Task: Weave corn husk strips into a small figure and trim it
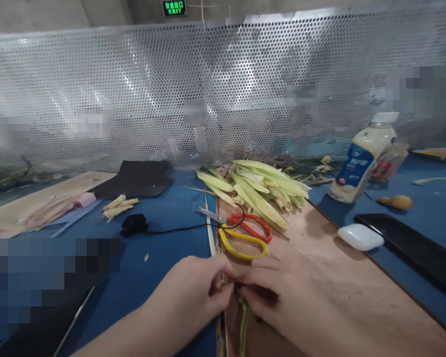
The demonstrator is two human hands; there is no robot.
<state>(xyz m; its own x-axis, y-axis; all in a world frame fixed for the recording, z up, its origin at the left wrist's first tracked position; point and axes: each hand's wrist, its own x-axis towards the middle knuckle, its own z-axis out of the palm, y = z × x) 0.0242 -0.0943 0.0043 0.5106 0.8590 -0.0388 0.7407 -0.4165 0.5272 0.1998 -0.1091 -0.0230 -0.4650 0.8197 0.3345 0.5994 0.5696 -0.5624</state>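
My left hand and my right hand meet low in the middle, both closed in a pinch, fingertips almost touching. From between them a thin yellow-green plant strand hangs down toward me. Something small and dark shows at the fingertips, too hidden to name. Just beyond the hands lie scissors with one red and one yellow handle, blades pointing left. A black thread crosses them from a small black bundle on the left. Behind the scissors is a heap of pale green corn husks.
A brown board lies on the blue table. On the right stand a white-capped bottle, a white case and a black phone-like slab. A black sheet lies far left. A perforated metal screen closes the back.
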